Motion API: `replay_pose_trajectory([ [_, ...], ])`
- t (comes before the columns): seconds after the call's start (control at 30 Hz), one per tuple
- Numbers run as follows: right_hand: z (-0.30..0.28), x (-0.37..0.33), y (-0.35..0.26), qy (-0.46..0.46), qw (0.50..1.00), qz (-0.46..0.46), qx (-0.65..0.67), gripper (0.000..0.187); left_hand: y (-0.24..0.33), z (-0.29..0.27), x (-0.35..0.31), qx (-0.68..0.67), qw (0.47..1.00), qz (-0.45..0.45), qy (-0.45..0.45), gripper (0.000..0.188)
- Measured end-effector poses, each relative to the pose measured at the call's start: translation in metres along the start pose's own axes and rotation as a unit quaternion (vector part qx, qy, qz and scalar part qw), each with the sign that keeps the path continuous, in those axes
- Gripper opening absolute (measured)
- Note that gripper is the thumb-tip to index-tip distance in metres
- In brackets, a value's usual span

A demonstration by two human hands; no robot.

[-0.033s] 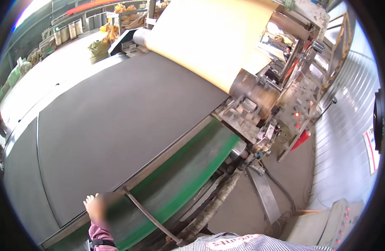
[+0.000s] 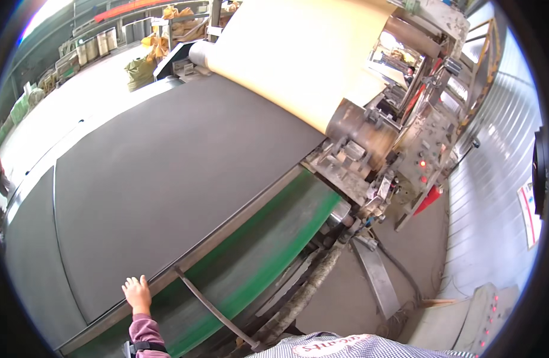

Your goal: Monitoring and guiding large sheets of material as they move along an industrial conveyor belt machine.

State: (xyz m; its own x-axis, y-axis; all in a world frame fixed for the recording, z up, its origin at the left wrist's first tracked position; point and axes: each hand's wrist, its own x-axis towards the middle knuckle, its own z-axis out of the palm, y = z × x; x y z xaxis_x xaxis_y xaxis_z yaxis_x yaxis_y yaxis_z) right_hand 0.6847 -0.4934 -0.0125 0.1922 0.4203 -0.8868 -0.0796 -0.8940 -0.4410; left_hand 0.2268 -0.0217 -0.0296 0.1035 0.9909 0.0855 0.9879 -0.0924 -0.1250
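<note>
My left hand [image 2: 137, 293] reaches in at the lower left, its fingers stretched out and slightly apart, with nothing in them. It is at the near edge of a wide dark grey sheet [image 2: 179, 155], beside the metal side rail [image 2: 234, 222]; whether the fingertips press on the sheet I cannot tell. A thin seam crosses the sheet left of the hand. My right hand is out of view. At the sheet's far end, yellowish sheet material [image 2: 292, 53] comes down to a roller [image 2: 345, 116].
A green-edged belt [image 2: 268, 224] runs below the rail, crossed by a thin metal bar [image 2: 217, 311]. To the right stand machine parts and a control panel [image 2: 432, 143] with lit red lamps. A grey cabinet [image 2: 480, 322] with red lights is at lower right. Sacks [image 2: 142, 70] lie beyond.
My left hand has shifted slightly to the right along the sheet's edge. Its fingers show more clearly spread.
</note>
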Motion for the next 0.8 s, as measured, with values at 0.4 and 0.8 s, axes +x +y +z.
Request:
replay_pose_trajectory([
  [0.4,-0.010,-0.007,-0.009,0.036,0.999,0.024,-0.022,0.025,0.112,-0.066,0.025,-0.146,0.986,0.012,-0.075,0.048],
  [0.8,-0.005,0.014,-0.034,0.010,0.995,0.051,-0.086,0.025,-0.025,-0.073,0.003,-0.090,0.979,-0.075,-0.168,0.053],
])
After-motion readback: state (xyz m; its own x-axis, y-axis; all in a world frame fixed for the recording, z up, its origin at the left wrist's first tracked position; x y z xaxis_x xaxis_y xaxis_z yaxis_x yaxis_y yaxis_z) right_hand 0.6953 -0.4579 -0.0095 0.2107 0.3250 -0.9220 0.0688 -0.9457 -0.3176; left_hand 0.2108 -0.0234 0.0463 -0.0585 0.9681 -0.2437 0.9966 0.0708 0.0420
